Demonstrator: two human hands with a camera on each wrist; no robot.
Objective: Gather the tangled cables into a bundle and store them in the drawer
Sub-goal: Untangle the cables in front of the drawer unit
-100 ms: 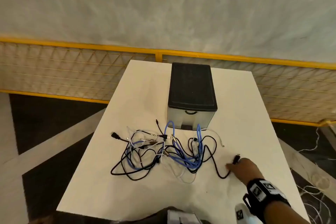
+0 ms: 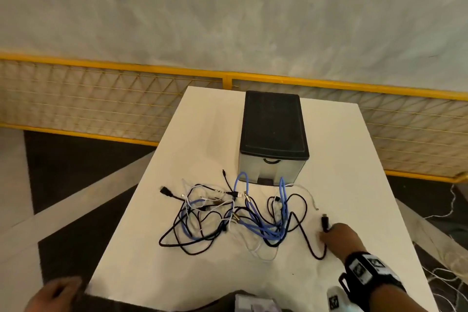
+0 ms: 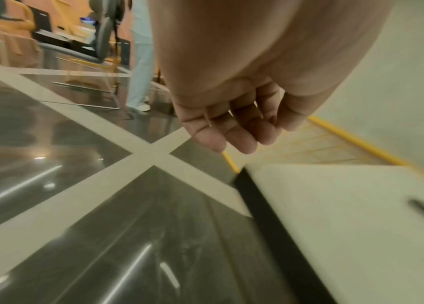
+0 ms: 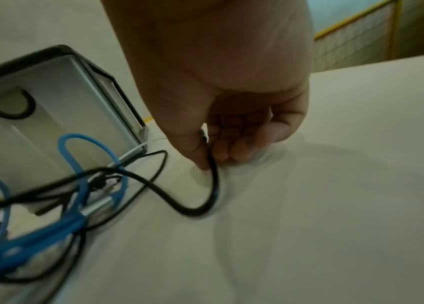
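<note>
A tangle of black, blue and white cables (image 2: pixel 235 215) lies spread on the white table (image 2: pixel 202 273) in front of a small drawer unit (image 2: pixel 273 134) with a black top and a closed grey drawer (image 4: pixel 36 131). My right hand (image 2: pixel 336 235) sits at the tangle's right end and pinches a black cable (image 4: pixel 210 164) near its plug (image 2: pixel 325 221), which sticks up past the fingers. My left hand (image 2: pixel 54 294) hovers off the table's near left corner, fingers (image 3: pixel 234 133) loosely curled, holding nothing.
A yellow-framed mesh fence (image 2: pixel 101 99) runs behind the table. Dark floor with pale stripes (image 3: pixel 153 160) lies to the left. Loose white cords (image 2: pixel 453 261) trail on the floor at the right. A person's legs (image 3: pixel 140 61) and chairs stand far off in the left wrist view.
My left hand has come into the head view at the bottom left. My right hand still grips the black cable end at about the same spot.
</note>
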